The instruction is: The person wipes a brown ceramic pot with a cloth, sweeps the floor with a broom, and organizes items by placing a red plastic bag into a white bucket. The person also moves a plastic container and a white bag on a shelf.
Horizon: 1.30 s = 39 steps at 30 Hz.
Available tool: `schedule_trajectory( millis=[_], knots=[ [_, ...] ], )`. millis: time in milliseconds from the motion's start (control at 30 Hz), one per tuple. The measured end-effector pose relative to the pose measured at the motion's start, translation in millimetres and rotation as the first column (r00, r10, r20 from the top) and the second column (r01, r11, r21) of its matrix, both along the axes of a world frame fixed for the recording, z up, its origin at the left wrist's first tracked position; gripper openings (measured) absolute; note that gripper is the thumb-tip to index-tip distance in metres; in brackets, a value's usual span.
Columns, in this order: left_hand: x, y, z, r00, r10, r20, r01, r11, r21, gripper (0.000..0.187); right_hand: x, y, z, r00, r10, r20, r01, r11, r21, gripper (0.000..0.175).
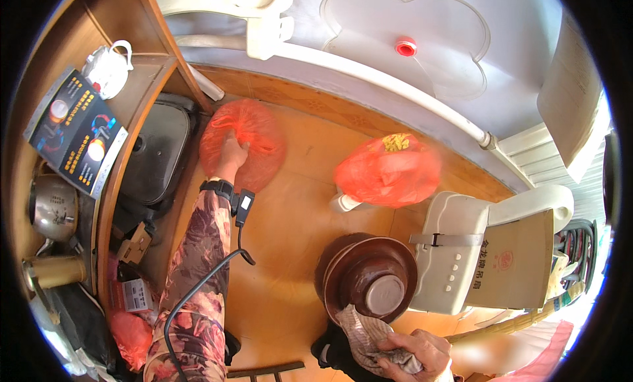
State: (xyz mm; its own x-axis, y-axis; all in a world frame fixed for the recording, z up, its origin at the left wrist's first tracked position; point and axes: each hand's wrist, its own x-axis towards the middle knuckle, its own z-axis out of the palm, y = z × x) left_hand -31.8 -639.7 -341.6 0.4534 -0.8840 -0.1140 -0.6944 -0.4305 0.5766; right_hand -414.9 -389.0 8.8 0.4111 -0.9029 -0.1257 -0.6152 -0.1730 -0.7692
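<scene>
My left hand point(231, 157) reaches down onto a knotted red plastic bag point(264, 157) on the floor beside the cabinet. The fingertips touch its gathered top; folds of plastic hide whether they grip it. A wired device is strapped to that wrist. In my right hand point(418, 350) is a crumpled, striped greyish cloth point(358, 327). The cloth's far end hangs against the rim of a brown glazed vessel point(341, 275) in front of me. A pale round disc or base point(384, 294) shows on the vessel's upper part.
Another red plastic bag point(385, 172) sits near the wall, a white object point(344, 202) beneath it. To the right stand a cream plastic appliance point(442, 263) and a cardboard box point(514, 263). A wooden cabinet point(136, 120) on the left holds a kettle point(54, 206). A white pipe point(376, 80) runs along the wall.
</scene>
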Motion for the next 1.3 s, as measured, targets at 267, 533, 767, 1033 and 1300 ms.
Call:
schedule_trajectory(
  millis=[267,533,767,1033,1300],
  knots=[
    [-2,-12,-35,0.987,-0.003,0.162,0.007,1.0,-0.026,0.054,3,-15,-7,0.996,-0.007,-0.086,0.007,1.0,0.006,0.043],
    [3,37,-18,0.955,-0.154,0.255,0.146,0.988,0.048,0.021,18,-5,-5,0.996,0.056,-0.074,-0.056,0.998,0.009,0.047],
    [-16,111,-28,0.989,-0.144,0.021,0.141,0.912,-0.385,0.014,35,14,-2,0.991,0.129,0.038,-0.128,0.991,-0.027,0.048],
    [-37,182,-14,0.98,-0.168,0.106,0.17,0.985,-0.008,0.02,39,28,3,0.976,0.207,0.062,-0.205,0.978,-0.039,0.05],
    [-39,149,16,0.798,-0.397,0.454,0.461,0.887,-0.033,0.025,40,22,2,0.967,0.253,0.014,-0.252,0.967,-0.038,0.054]
  ],
)
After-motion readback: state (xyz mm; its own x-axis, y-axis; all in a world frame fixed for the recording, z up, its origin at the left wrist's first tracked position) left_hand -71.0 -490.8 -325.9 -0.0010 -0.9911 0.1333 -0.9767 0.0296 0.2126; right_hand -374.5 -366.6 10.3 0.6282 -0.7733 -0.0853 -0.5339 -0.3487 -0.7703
